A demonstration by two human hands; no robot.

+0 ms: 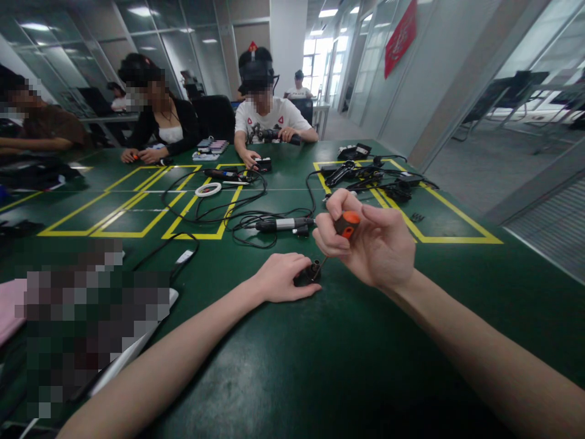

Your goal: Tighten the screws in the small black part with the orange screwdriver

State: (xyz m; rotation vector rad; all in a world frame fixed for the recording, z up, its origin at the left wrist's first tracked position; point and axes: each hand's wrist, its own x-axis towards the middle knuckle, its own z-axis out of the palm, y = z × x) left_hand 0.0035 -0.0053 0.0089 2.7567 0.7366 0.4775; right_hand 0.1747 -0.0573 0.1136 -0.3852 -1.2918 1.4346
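On the green table (274, 347), my left hand (286, 277) is closed around a small black part (313, 272) and keeps it against the surface. My right hand (370, 238) grips a screwdriver (349, 225) by its orange and black handle. The screwdriver's thin shaft slants down to the left, and its tip is at the black part; whether it sits in a screw is too small to tell. Just beyond my hands lies a grey and black cylindrical tool (283, 224) with a cable.
Black cables (219, 216) loop across the middle, near a white tape ring (208, 189). Black devices and wires (365, 174) lie at the back right inside yellow tape lines. A person (269, 119) across the table holds a black tool. Others sit at the left.
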